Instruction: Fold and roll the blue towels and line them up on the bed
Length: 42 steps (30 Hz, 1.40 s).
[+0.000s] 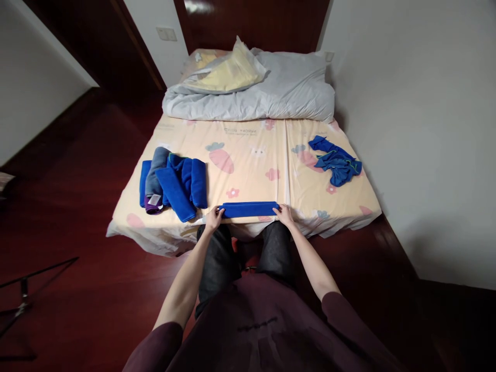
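A blue towel (250,209), folded into a long narrow strip, lies at the near edge of the bed (248,181). My left hand (214,218) pinches its left end, and my right hand (284,214) pinches its right end. Both hands are closed on the cloth, thumbs toward the middle. To the left sits a pile of rolled and folded towels (176,194), mostly blue, with a grey one (156,168) and a bit of purple. On the right a crumpled blue cloth (336,161) with green edging lies loose.
At the far end of the bed are a bunched grey-white quilt (294,82) and a yellow pillow (228,72) in a translucent cover. A white wall (426,129) stands on the right. Thin dark metal legs (24,289) stand on the red floor (85,206) at the left.
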{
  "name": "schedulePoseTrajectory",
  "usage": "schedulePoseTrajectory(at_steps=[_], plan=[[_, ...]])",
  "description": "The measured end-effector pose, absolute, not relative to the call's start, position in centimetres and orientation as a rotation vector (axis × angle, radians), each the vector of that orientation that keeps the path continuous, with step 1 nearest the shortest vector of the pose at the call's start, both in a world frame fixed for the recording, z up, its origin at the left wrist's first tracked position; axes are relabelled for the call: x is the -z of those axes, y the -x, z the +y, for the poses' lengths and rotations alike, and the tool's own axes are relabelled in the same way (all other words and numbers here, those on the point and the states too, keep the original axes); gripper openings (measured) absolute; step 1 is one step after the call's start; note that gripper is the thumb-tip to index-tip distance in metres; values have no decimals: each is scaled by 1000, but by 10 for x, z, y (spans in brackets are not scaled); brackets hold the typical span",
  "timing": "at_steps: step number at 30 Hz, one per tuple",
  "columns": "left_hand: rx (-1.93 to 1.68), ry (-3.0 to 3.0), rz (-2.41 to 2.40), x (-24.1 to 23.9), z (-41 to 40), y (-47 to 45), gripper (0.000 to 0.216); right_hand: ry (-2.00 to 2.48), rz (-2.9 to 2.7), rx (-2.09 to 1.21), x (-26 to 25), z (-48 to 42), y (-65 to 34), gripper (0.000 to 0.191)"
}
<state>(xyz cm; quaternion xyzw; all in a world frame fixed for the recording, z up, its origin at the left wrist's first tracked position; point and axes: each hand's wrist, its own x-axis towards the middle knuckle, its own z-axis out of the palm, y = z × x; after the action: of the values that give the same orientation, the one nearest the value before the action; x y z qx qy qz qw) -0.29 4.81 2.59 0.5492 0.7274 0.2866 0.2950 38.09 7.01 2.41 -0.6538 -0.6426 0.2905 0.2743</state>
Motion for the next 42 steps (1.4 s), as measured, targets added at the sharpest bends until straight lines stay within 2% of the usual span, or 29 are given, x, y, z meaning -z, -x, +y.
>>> schedulePoseTrajectory(at_steps=[9,24,32,37,40,42], plan=[[-738,-1438,2000,-26,54,-3,38,1854,-1646,-938,-27,73,-385,24],[-726,-1317,2086,-15,68,-7,34,2056,-1612,-802,-26,82,-376,20],[-734,-1307,2097,-19,80,-11,25,2200,-1604,-757,-29,85,-369,21],[-884,-1321,2164,-32,63,-22,26,1937,-1935,-527,-39,88,-363,44],[-1026,-1340,2141,-31,25,-37,30,1663,-2204,-524,-47,95,-357,44],[-982,-1359,1929,-26,0,-53,26,1565,-2293,-587,-53,102,-351,37]])
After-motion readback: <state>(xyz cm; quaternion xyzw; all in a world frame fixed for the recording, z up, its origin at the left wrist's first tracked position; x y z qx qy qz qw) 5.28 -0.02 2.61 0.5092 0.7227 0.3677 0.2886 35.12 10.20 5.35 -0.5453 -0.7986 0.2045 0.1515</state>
